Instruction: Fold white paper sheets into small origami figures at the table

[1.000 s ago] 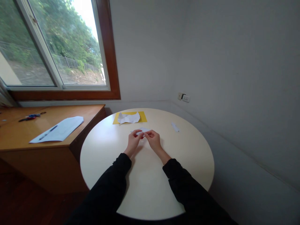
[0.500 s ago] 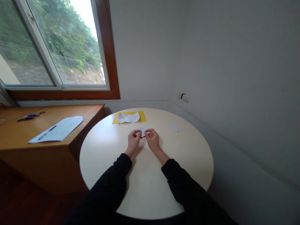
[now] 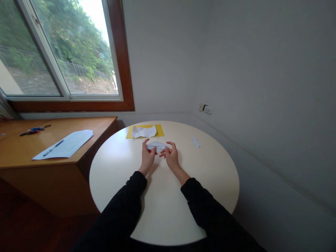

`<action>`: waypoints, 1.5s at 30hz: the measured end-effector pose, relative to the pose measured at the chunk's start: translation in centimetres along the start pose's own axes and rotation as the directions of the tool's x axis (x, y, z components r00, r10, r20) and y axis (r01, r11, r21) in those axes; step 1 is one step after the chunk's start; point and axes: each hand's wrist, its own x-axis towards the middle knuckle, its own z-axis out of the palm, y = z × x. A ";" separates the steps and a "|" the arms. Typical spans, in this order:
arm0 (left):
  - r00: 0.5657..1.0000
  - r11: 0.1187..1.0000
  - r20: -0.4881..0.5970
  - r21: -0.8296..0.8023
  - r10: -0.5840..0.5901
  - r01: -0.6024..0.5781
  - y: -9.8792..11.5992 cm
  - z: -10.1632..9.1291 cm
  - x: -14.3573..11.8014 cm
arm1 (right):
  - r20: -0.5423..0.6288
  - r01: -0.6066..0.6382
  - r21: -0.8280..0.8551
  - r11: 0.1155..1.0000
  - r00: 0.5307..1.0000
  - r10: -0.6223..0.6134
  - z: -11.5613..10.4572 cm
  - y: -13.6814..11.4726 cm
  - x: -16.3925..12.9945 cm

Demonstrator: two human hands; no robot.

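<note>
Holding a small folded white paper (image 3: 156,145) between both hands, the person works over a round cream bench (image 3: 210,175).

Head view:
- Left hand (image 3: 147,156): fingers partly spread, thumb and fingertips pinching the left end of the folded paper. Forefinger raised and curved above it.
- Right hand (image 3: 172,156): likewise half open, fingertips on the right end of the same paper, forefinger arched over the top edge.
- Folded paper: a flat, pointed shape, lying low between the two hands, toward the far half of the bench. Whether it rests on the surface or is lifted just clear cannot be told.
- Both arms in black sleeves (image 3: 123,210) reach in from the near edge.
- Beyond the hands: a yellow sheet (image 3: 160,130) at the far edge of the bench, with a creased white paper (image 3: 143,131) lying on it.
- To the right, well apart from the hands: a small white paper scrap (image 3: 195,141) flat on the bench.
- Left of the round bench: a wooden side desk (image 3: 39,154) carrying a white sheet (image 3: 68,142) with a dark pen (image 3: 53,148) on it; scissors with blue handles (image 3: 33,131) farther back.
- Wall socket (image 3: 206,109) on the grey wall; wood-framed window (image 3: 123,70) above the desk.
- Writing: none legible on any paper; too small to read.
</note>
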 end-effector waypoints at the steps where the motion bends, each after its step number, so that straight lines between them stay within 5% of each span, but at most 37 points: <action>1: 1.000 1.000 -0.009 0.008 -0.006 0.006 0.1 -0.1 0.1 | -0.021 0.002 -0.011 1.000 1.000 -0.002 -0.1 0.0 0.0; 9: 0.984 0.979 0.087 -0.115 -0.158 0.167 0.3 -0.9 1.0 | -0.187 -0.065 -0.030 0.997 0.981 0.059 -1.8 0.8 1.6; 15: 0.917 0.947 0.322 -0.139 -0.235 0.291 0.9 -1.3 0.9 | 0.048 -0.250 0.139 0.958 0.968 0.245 -1.7 1.0 1.6; 19: 0.887 0.953 0.411 -0.113 -0.213 0.281 1.0 -1.6 0.7 | 0.205 -0.235 0.119 0.965 0.957 0.207 -1.5 0.7 1.0; 28: 0.910 0.926 0.302 -0.158 -0.285 0.342 0.1 -1.1 0.6 | 0.186 -0.113 0.096 0.989 0.978 0.093 -1.4 0.6 0.8; 32: 0.851 0.836 0.300 -0.222 -0.430 0.501 -0.2 -0.7 0.4 | 0.167 -0.078 0.102 0.992 0.984 0.060 -1.3 0.6 0.8; 37: 0.784 0.769 0.400 -0.245 -0.475 0.591 0.0 -0.5 0.2 | 0.142 -0.040 0.129 0.991 0.990 0.022 -1.2 0.8 0.9; 45: 0.843 0.818 0.320 -0.255 -0.432 0.516 -0.7 -0.2 0.2 | 0.187 -0.007 0.042 0.999 0.982 -0.001 -0.8 1.3 0.7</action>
